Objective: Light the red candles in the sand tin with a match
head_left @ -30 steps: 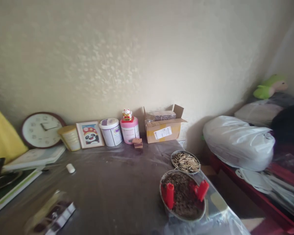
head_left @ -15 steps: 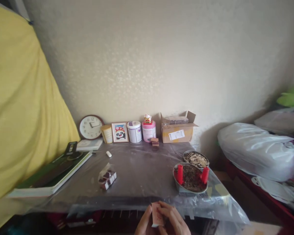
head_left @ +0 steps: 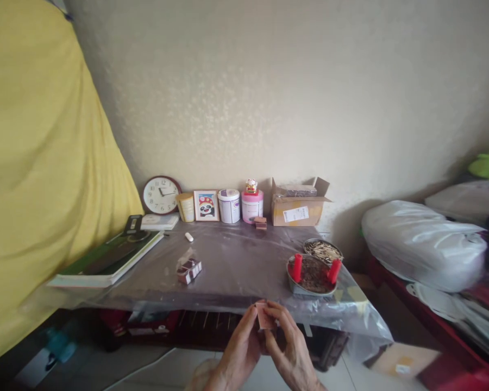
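My left hand (head_left: 239,347) and my right hand (head_left: 290,350) meet low in the middle of the view, in front of the table's near edge. Together they pinch a small pinkish matchbox (head_left: 264,316) between fingers and thumbs. Beyond them, on the plastic-covered table (head_left: 236,271), stands a metal bowl (head_left: 312,274) of dark bits with two red candles in it, and behind it a second metal dish of pale matchsticks (head_left: 323,251). A clear packet of small boxes (head_left: 189,268) lies left of centre.
Along the wall stand a round clock (head_left: 161,195), a panda picture (head_left: 206,205), tins, a pink jar and an open cardboard box (head_left: 298,203). Books (head_left: 108,260) lie at the table's left. A yellow cloth (head_left: 36,163) hangs on the left; a white bag (head_left: 421,244) on the right.
The view has pulled back from the table and dropped lower. My two hands have come up into view holding the small box and are higher and fuller in frame now.
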{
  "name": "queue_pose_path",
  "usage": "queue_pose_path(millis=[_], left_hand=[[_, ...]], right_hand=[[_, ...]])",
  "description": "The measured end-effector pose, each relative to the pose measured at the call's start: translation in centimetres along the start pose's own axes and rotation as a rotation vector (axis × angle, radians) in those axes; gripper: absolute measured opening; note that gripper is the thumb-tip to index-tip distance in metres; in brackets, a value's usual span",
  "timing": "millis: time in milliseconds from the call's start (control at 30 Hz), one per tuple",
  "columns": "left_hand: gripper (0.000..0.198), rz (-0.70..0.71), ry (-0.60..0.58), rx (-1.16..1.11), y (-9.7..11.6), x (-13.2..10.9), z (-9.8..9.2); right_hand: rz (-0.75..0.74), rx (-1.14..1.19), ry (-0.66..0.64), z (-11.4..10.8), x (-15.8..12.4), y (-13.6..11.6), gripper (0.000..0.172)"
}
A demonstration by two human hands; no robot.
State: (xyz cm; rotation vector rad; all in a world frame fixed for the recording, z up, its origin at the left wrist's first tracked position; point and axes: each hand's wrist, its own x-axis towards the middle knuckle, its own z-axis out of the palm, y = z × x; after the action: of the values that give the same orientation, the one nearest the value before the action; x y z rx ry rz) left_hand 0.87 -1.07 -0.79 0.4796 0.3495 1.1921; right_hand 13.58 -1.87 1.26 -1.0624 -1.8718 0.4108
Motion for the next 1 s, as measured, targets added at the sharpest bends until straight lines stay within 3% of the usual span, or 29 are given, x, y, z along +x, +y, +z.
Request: queue_pose_path(millis=[300, 500, 633, 733, 1000], left_hand=[[0.028, -0.020, -0.031, -0.015, -0.1, -0.1, 1.0], [0.027, -0.064, 0.064, -0.056, 0.6, -0.5, 0.9], [0.036, -0.170, 0.117, -0.002, 0.8, -0.7, 0.7], [0.035, -0.219, 0.102, 0.088, 0.5, -0.8, 0.4], [0.030, -0.202, 0.067, 0.194, -0.1, -0.9, 0.0]], right_hand=[[0.068, 0.101, 0.064, 0.5, 0.4, -0.1, 0.044], [0.067, 0.231, -0.186, -2.2, 1.2, 0.1, 0.041], [0.078, 0.180, -0.141, -3.1, 1.6, 1.1, 0.017], [0.045, 0.107, -0.133, -2.8, 1.6, 1.9, 0.020], [0.066, -0.039, -0.301, -2.7, 1.2, 2.3, 0.017]])
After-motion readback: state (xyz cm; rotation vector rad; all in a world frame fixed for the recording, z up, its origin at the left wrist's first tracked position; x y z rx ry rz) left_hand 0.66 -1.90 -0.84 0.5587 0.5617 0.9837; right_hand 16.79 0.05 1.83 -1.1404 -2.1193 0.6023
